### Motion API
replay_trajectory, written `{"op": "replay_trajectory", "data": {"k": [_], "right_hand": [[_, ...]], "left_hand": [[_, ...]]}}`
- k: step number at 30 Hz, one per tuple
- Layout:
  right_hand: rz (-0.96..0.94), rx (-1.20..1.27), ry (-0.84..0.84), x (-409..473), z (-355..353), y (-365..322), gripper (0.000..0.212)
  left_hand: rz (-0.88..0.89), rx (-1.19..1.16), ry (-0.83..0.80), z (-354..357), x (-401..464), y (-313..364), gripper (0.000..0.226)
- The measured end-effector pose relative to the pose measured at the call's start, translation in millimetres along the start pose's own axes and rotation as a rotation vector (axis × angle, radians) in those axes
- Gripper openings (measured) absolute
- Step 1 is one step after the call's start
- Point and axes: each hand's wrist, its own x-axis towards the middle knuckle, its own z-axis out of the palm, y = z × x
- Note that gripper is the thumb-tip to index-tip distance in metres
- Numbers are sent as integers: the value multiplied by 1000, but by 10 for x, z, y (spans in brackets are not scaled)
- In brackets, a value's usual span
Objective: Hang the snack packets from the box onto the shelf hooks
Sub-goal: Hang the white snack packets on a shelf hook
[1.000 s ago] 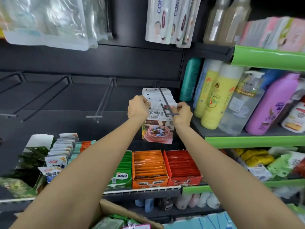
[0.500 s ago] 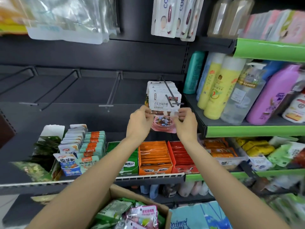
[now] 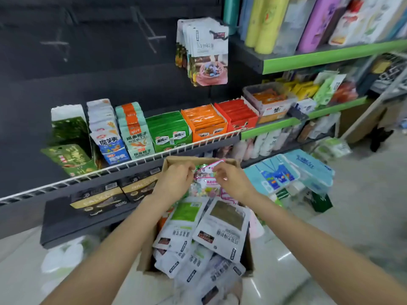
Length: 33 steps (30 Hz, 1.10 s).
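**Inspector:** Start nearest. What lies at 6 o'clock?

**Assistant:** The box (image 3: 246, 258), cardboard, on the floor (image 3: 352, 227). White packets (image 3: 222, 230) are heaped in its near end, overlapping, some spilling over the near rim.

**Inspector:** The hands?

**Assistant:** Both are over the far end of the box, near centre frame. The left hand (image 3: 175, 180) and right hand (image 3: 232, 180) each pinch the top edge of one pink packet (image 3: 208, 176), fingers closed on it from either side. The packet stands tilted among other packets in the box; whether it is lifted clear, I cannot tell.

**Inspector:** Beyond the box?

**Assistant:** At 3 o'clock, blue wrapped packs (image 3: 290, 172) on the floor. At 9 o'clock, a dark lower shelf (image 3: 66, 219) with black-and-gold cartons (image 3: 99, 202). Above it, from 10 to 1 o'clock, a wire-fronted shelf (image 3: 132, 162) holding rows of green, blue, teal, orange and red snack cartons.

**Inspector:** Farthest?

**Assistant:** At 12 o'clock, a bunch of hung packets (image 3: 208, 56) on a hook (image 3: 218, 34) against the dark back panel (image 3: 88, 73). Two bare hooks (image 3: 152, 38) show at 11 o'clock, blurred. At 1 to 2 o'clock, bottles (image 3: 271, 23) stand on a green-edged shelf (image 3: 330, 55).
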Motion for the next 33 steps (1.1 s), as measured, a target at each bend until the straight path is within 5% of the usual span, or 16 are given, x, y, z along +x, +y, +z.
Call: {"op": "replay_trajectory", "data": {"k": [6, 11, 15, 19, 24, 33], "right_hand": [[170, -30, -328, -671, 294, 75, 69], [255, -288, -574, -853, 337, 14, 121], [270, -412, -626, -872, 394, -47, 121], [155, -329, -512, -856, 323, -159, 77], [48, -435, -345, -915, 328, -263, 37], [66, -461, 223, -831, 68, -521, 20]], "left_hand": [[43, -37, -433, 362, -603, -195, 52], [-18, -3, -652, 502, -883, -373, 106], [-25, 51, -748, 508, -962, -409, 120], [-19, 1, -694, 430, -985, -441, 103], [63, 50, -426, 407, -1068, -388, 32], [65, 37, 232, -160, -939, -219, 16]]}}
